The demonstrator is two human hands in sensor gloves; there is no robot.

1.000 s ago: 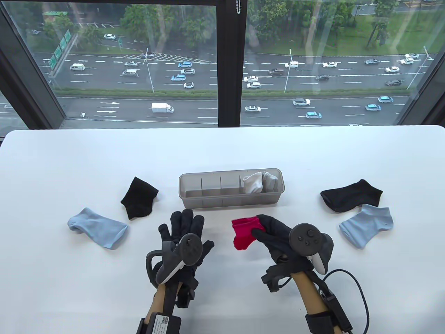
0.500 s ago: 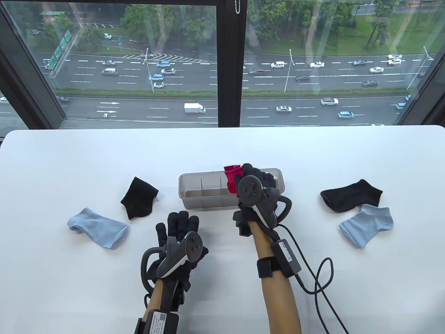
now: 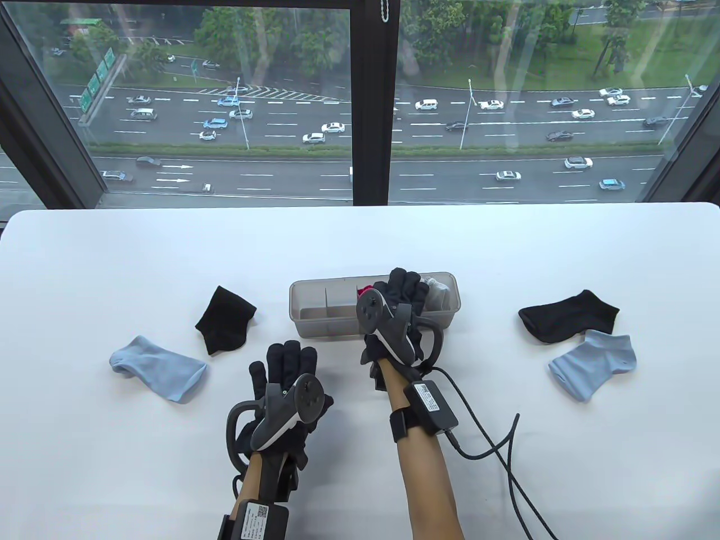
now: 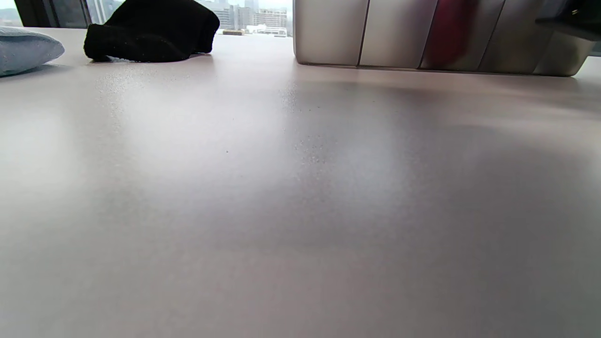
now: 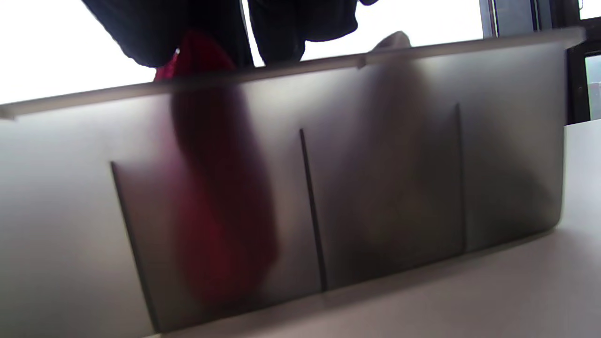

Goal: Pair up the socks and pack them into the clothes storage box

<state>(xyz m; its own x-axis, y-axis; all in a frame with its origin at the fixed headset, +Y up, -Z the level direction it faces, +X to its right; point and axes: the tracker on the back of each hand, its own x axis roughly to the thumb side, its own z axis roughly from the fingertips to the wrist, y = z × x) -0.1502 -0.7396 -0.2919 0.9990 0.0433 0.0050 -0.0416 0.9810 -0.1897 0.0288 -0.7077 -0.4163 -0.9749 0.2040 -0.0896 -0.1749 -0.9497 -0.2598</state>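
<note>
The red sock pair (image 5: pixel 220 197) is pinched in the right hand (image 3: pixel 402 292), hanging straight below the fingers (image 5: pixel 277 28) into a compartment of the storage box (image 3: pixel 315 326), while the left hand (image 3: pixel 287 382) is laid flat and unladen.

Loose socks on the white table (image 3: pixel 360 242): four, i.e. two black socks, one at left (image 3: pixel 225 319) and one at right (image 3: pixel 568 316), and two light blue socks, one at near left (image 3: pixel 158 368) and one at near right (image 3: pixel 593 361). One grey storage box (image 3: pixel 315 329) with compartments holds one red bundle (image 5: pixel 220 188) and one pale sock bundle (image 3: pixel 437 291) at its right end; sock count within each bundle cannot be told. Gloved hands: two, left hand (image 3: pixel 287 388) and right hand (image 3: pixel 402 298), one tracker on each.
</note>
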